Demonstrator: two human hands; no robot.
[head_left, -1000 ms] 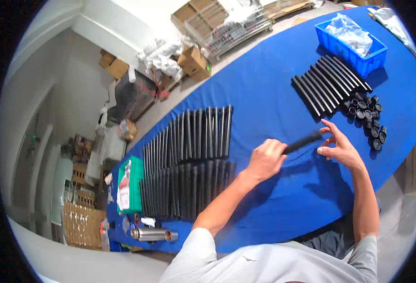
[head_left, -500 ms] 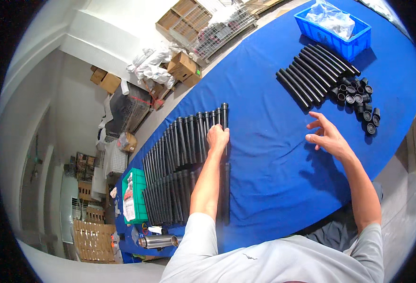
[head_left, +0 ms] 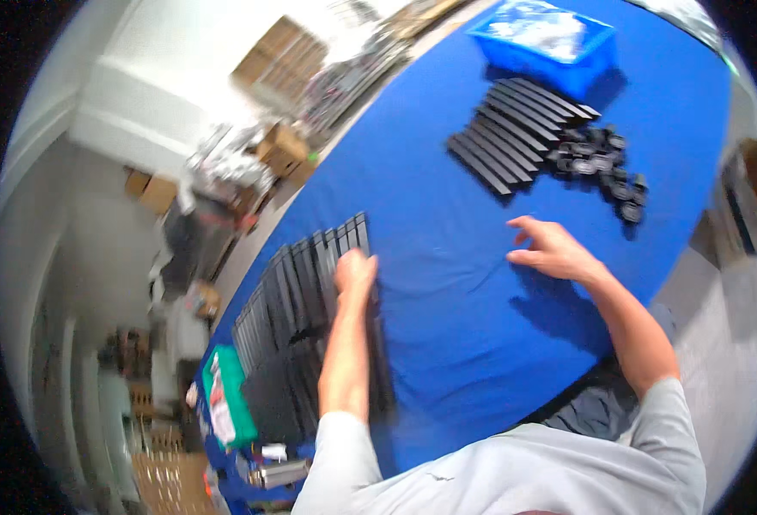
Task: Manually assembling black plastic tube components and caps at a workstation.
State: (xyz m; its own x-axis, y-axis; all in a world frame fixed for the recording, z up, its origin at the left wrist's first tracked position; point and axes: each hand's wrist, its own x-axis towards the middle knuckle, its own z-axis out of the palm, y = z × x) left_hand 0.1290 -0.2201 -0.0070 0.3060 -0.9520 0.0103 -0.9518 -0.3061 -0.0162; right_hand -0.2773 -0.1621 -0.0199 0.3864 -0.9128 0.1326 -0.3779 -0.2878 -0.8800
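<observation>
1. Pretty far along, I'd guess: two packed rows of long, straight black plastic-looking tubes (head_left: 285, 287) lie beneath and left of the fingers of the left hand (head_left: 356, 273). The nearer row is just a dark smear.
2. What's left looks like the small batch of loose, slim black rods (head_left: 509, 142) beyond the fingertips of the right hand (head_left: 552, 249), plus the heap of short, round black caps (head_left: 600, 161) out past those fingers, a bit to the right.
3. Left fingers are curled over the right end of the farther row — too blurry to tell if they're gripping a tube or only touching.
4. Right fingers hang above the blue fabric tablecloth (head_left: 456, 318), thumb well apart from them, nothing held.
5. Versus a second ago: the left hand had a tube out over bare cloth, right fingers at its tip. Now it's over at the row. Half a second ago it was already there — mainly the view has swung. Rods and caps look unchanged.
</observation>
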